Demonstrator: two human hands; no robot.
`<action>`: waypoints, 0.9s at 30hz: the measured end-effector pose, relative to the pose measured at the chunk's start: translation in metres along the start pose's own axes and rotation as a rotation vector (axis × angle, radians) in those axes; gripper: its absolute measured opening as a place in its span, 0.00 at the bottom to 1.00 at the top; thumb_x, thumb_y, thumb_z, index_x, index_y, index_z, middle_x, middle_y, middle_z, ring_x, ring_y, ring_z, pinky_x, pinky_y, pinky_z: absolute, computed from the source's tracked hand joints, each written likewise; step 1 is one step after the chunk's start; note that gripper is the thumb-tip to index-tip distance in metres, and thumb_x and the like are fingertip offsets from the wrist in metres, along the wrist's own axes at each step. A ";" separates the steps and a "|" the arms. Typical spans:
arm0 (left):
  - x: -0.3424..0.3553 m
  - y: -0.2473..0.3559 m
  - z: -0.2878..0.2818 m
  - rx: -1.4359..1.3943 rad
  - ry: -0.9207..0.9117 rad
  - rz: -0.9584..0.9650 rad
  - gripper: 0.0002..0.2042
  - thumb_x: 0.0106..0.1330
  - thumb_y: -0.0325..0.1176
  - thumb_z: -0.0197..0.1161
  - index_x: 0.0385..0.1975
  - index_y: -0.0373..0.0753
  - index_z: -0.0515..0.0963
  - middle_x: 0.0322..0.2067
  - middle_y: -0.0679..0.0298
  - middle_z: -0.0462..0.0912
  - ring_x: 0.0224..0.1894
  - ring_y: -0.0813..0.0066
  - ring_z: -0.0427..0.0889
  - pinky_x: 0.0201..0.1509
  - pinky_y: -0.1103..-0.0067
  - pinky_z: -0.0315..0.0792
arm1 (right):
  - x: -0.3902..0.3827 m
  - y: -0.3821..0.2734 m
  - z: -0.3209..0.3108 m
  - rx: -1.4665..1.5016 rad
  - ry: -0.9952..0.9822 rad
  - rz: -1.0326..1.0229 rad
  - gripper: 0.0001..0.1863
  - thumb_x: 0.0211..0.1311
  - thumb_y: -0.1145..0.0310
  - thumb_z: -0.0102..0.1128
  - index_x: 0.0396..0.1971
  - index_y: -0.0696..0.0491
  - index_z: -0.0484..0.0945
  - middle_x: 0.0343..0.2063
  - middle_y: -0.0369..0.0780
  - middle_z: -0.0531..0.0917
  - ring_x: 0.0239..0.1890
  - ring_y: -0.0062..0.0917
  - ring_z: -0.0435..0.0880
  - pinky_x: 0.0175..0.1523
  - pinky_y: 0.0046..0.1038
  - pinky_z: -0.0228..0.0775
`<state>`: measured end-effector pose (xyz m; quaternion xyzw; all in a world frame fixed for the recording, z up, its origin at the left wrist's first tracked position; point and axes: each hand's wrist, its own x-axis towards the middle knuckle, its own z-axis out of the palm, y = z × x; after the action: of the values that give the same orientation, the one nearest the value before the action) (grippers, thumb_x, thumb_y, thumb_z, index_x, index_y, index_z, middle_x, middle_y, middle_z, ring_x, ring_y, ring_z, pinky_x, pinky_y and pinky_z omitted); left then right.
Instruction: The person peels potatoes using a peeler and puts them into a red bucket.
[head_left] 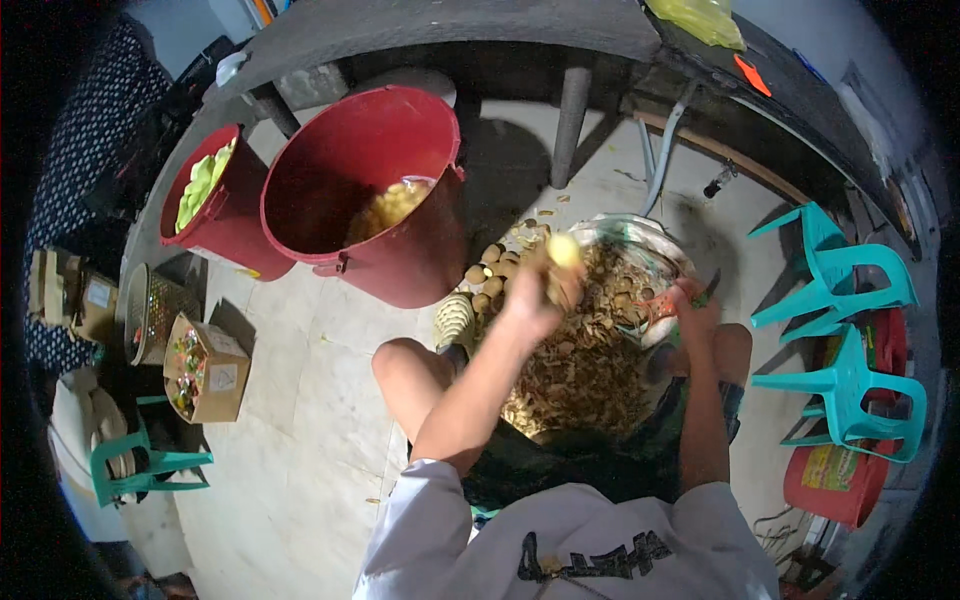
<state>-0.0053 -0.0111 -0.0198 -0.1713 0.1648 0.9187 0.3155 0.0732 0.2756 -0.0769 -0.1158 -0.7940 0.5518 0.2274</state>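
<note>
While left hand (540,290) clasps pale potato (564,250) | right hand (698,308): grip unclear | red bucket (425,265) near peelings (590,380), chairs (845,385) rightward

Peeled vegetable (564,250): pale yellow. Unpeeled ones (493,286): dull brown. Peelings (585,385): mixed tan and brown. Big tub (415,265): deep red, yellow pieces (392,210) inside; smaller bucket (243,225): same red, light green contents (207,183). Upper chair (858,295) on the right: turquoise. Hanging cloth (90,125): dark, small pale marks repeated all over (exact motif too small to tell). Shirt (425,520): white, black lettering. Shoe (455,322): cream, darker stripes. Floor (310,400): pale grey. Bag (703,20): yellow-green.
</note>
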 end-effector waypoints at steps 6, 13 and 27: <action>-0.017 0.113 -0.010 -0.100 -0.224 0.663 0.18 0.73 0.44 0.42 0.47 0.36 0.72 0.33 0.60 0.80 0.31 0.73 0.75 0.36 0.79 0.70 | -0.001 -0.010 0.000 -0.126 0.033 0.077 0.08 0.52 0.73 0.66 0.32 0.57 0.79 0.30 0.34 0.80 0.35 0.18 0.76 0.42 0.23 0.69; -0.007 0.103 -0.032 -0.037 0.017 0.553 0.16 0.71 0.46 0.46 0.37 0.40 0.74 0.29 0.64 0.77 0.31 0.73 0.74 0.39 0.78 0.69 | -0.009 0.007 0.012 0.009 -0.064 0.070 0.09 0.53 0.73 0.65 0.33 0.59 0.77 0.31 0.35 0.78 0.35 0.20 0.76 0.44 0.26 0.68; 0.049 0.045 -0.046 1.275 0.333 0.462 0.20 0.68 0.41 0.55 0.50 0.29 0.72 0.48 0.57 0.78 0.49 0.72 0.75 0.54 0.77 0.66 | 0.068 -0.030 -0.021 -0.138 0.025 -0.112 0.10 0.54 0.70 0.65 0.36 0.58 0.81 0.28 0.38 0.83 0.32 0.20 0.80 0.41 0.28 0.74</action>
<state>-0.0606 -0.0381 -0.0726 -0.0517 0.7503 0.6478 0.1217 0.0260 0.3119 -0.0273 -0.0934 -0.8326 0.4806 0.2591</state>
